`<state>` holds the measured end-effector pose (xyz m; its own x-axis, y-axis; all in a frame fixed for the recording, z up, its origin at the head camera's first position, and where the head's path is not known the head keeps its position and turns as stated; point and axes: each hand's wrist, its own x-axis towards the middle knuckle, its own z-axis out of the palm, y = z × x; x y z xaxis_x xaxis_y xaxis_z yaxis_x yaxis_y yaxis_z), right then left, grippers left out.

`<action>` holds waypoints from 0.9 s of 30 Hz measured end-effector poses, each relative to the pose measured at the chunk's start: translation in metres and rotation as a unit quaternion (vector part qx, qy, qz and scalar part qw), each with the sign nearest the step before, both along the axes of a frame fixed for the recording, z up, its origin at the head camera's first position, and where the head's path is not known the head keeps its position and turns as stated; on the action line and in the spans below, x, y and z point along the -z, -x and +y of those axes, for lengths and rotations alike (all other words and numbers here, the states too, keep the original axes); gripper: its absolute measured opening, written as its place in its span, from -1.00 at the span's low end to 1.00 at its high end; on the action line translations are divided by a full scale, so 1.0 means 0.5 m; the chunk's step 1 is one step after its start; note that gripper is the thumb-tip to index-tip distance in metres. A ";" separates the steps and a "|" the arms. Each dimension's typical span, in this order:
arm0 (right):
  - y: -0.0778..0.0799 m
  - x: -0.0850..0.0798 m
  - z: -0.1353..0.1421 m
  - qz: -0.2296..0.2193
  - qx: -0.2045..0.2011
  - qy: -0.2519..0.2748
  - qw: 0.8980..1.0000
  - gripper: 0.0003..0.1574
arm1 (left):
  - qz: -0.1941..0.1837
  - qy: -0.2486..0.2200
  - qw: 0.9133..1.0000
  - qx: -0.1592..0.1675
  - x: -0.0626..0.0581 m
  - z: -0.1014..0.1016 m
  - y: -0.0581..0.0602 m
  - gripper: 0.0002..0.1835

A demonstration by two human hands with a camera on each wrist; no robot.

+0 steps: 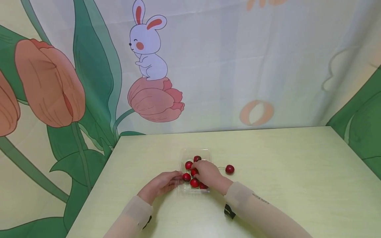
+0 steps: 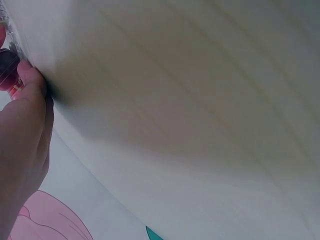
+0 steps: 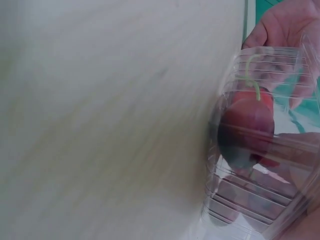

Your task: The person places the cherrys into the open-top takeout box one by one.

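A clear plastic box (image 1: 187,154) holds several dark red cherries (image 1: 194,183), some with green stems. My right hand (image 1: 210,174) reaches in over its right side, thumb and fingertips pinching a cherry (image 1: 194,172) among the others. At the left wall, my left hand (image 1: 166,182) rests with fairly straight fingers touching the plastic. In the left wrist view the left thumb (image 2: 31,75) lies right at the box edge. The right wrist view shows the ridged box wall (image 3: 250,195) close up, a large cherry (image 3: 247,130) behind it and the left hand (image 3: 292,25) beyond.
One cherry with a stem (image 1: 230,169) lies on the pale table (image 1: 285,172) to the right of the box. A black strap (image 1: 229,211) shows under the right sleeve. Behind the table hangs a cloth (image 1: 208,66) printed with tulips and a rabbit.
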<state>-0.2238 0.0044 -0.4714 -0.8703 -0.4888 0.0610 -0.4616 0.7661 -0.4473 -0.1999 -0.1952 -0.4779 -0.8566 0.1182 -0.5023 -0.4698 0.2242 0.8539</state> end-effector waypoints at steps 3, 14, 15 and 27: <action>0.001 0.000 -0.001 0.001 0.000 -0.007 1.000 -0.72 | 0.000 0.003 1.000 0.000 0.000 0.000 0.000 -0.57; 0.004 0.000 -0.002 -0.010 0.002 -0.016 1.000 -0.66 | 0.000 -0.001 1.000 -0.006 -0.001 0.000 -0.002 -0.58; 0.005 0.000 -0.002 -0.012 0.002 -0.014 1.000 -0.66 | 0.000 -0.001 1.000 -0.005 -0.001 0.000 -0.002 -0.58; 0.008 -0.001 0.002 -0.020 -0.008 0.004 1.000 -0.68 | 0.000 0.002 1.000 -0.005 -0.003 0.000 -0.002 -0.56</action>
<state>-0.2276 0.0055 -0.4707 -0.8639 -0.5028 0.0302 -0.4561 0.7552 -0.4708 -0.1988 -0.1951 -0.4766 -0.8575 0.1080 -0.5029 -0.4721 0.2232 0.8528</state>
